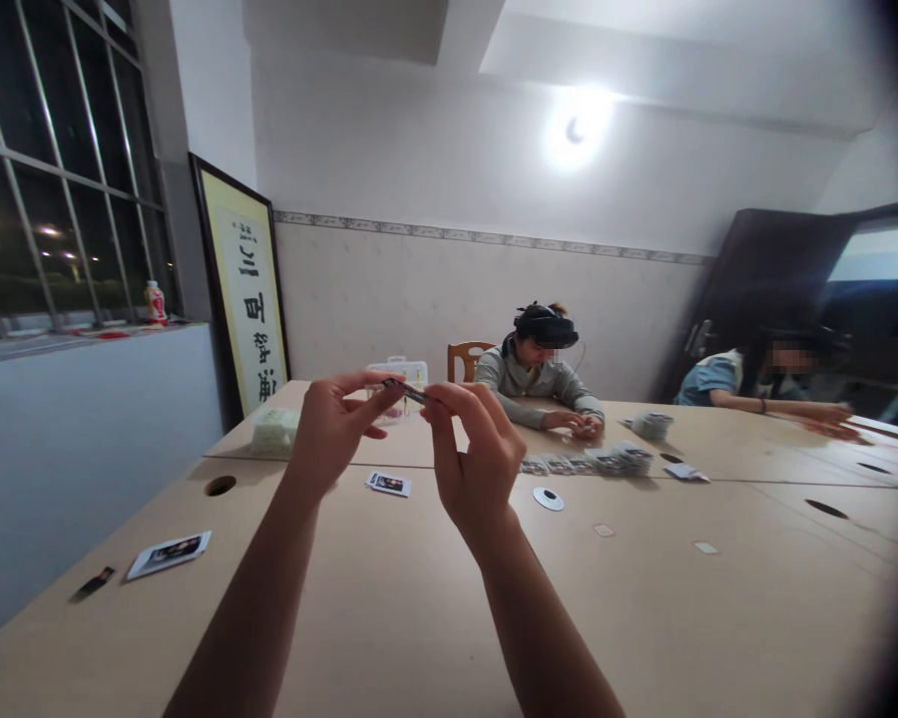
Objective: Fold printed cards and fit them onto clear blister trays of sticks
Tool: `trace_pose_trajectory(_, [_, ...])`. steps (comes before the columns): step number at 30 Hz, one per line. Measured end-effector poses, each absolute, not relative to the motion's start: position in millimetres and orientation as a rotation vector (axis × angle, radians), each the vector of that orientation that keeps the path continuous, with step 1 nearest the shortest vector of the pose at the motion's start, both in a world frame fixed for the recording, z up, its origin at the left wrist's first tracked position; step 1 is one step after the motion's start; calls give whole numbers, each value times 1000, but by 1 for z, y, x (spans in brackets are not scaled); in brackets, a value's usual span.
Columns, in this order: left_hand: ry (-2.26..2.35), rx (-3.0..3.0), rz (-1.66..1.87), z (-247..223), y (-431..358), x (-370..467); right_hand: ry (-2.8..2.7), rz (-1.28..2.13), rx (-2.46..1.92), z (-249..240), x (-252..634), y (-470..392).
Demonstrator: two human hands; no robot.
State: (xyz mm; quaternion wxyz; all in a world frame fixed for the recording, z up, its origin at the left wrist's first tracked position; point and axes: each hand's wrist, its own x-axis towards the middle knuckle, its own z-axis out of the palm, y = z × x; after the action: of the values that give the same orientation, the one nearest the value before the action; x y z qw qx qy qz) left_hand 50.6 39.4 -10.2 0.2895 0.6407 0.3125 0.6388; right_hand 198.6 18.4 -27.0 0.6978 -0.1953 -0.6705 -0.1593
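Head: hands [329, 429] [479, 454] pinch dark strip [405, 390]; clear case [417, 372] beyond, items [407, 405] inside.

Centre of the frame, and the thin dark strip [405, 390] is partly covered by fingertips of the left hand [336, 424] and right hand [479, 449], its markings too small to read! Just behind, the clear plastic box [419, 372] is half blocked, contents hard to make out. Down low, both forearms [250, 603] run off the bottom edge. Upper left, the barred window [64, 170] gets sliced by the border; far right, a co-worker's hands [830, 414] smear into blur!
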Motion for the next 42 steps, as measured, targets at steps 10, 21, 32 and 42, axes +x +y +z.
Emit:
trace_pose_trajectory(10, [710, 1694, 1708, -8, 31, 52, -1360, 130, -418, -30, 201, 21])
trace_pose_trajectory(21, [650, 1575, 1786, -6, 28, 55, -1134, 330, -390, -23, 195, 15])
trace_pose_trajectory(32, [687, 1705, 1960, -9, 20, 63, -1005, 694, -352, -20, 196, 17])
trace_pose_trajectory(42, [661, 1722, 1905, -10, 17, 64, -1083, 681, -394, -20, 202, 16])
